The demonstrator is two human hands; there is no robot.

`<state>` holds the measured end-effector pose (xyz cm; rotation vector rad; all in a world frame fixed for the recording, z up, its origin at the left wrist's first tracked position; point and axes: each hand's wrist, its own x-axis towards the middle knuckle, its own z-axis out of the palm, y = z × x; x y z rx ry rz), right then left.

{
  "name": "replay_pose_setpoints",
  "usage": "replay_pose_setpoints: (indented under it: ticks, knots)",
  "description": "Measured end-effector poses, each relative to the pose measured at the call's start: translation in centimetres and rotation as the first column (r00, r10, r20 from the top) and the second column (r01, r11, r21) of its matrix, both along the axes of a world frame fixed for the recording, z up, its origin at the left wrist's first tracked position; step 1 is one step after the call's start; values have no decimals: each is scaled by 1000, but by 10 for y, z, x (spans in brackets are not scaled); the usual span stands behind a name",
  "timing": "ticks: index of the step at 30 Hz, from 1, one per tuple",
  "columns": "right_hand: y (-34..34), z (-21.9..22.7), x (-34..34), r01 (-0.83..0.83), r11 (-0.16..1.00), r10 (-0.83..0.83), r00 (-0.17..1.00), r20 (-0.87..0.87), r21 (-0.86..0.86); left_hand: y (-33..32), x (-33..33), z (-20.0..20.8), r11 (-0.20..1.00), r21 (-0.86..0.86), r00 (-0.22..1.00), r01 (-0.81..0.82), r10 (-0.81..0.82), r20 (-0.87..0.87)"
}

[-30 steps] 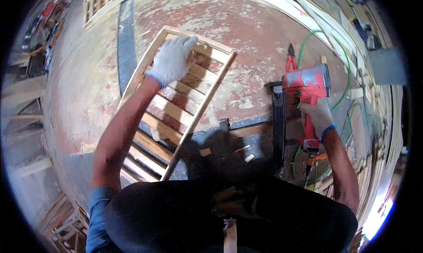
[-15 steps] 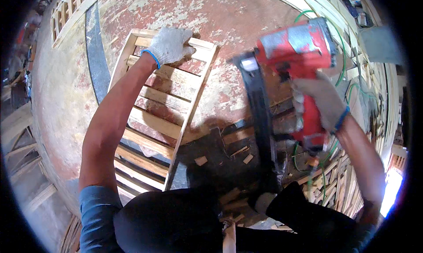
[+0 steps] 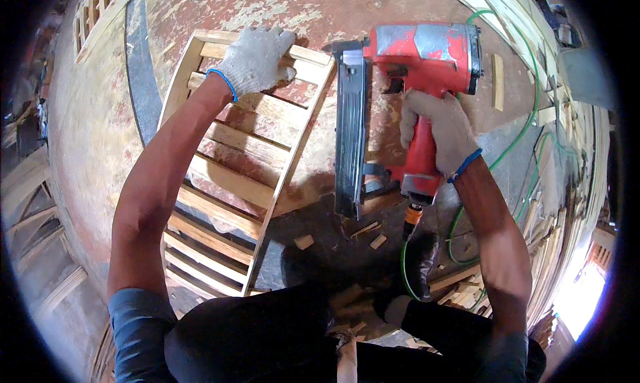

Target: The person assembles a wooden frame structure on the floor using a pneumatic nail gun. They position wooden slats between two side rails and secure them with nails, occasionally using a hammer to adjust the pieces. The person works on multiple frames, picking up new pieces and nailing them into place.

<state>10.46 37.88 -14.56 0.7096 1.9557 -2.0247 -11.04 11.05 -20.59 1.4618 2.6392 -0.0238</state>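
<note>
A slatted wooden frame [image 3: 240, 183] lies on the floor at left of centre, its pale crosspieces set between two long side rails. At its far end, my left hand [image 3: 253, 60], in a pale knit glove, grips the end slats, fingers over the far edge and thumb toward the right rail. A red nail gun [image 3: 427, 50] with a long dark magazine is held up right of the frame, apart from it. Around its handle my right hand [image 3: 443, 126], also gloved, is closed. A green air hose [image 3: 405, 270] joins the handle's base by an orange-brown fitting [image 3: 413, 216].
Another slatted wooden piece [image 3: 100, 16] lies at the far left. Stacked wooden strips [image 3: 533, 256] line the right side, with a loose strip [image 3: 498, 83] beyond the nail gun. Wood offcuts [image 3: 304, 242] are scattered near my legs. The hose loops across the right-hand floor.
My right hand has brought the nail gun leftward, closer to the frame, and its magazine now hangs nearly straight. My left hand keeps its place on the frame's far end.
</note>
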Motion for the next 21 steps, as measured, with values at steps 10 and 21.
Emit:
replay_pose_setpoints:
  ticks: [10,21]
  knots:
    - [0,-10,17,102,971,-80,991,105,-217,-2,-6,-12,989,140,998,43,-36,-54]
    - [-26,-55,62,278,537,-322,940,111,-796,2,-7,-7,999,39,999,-19,17,46]
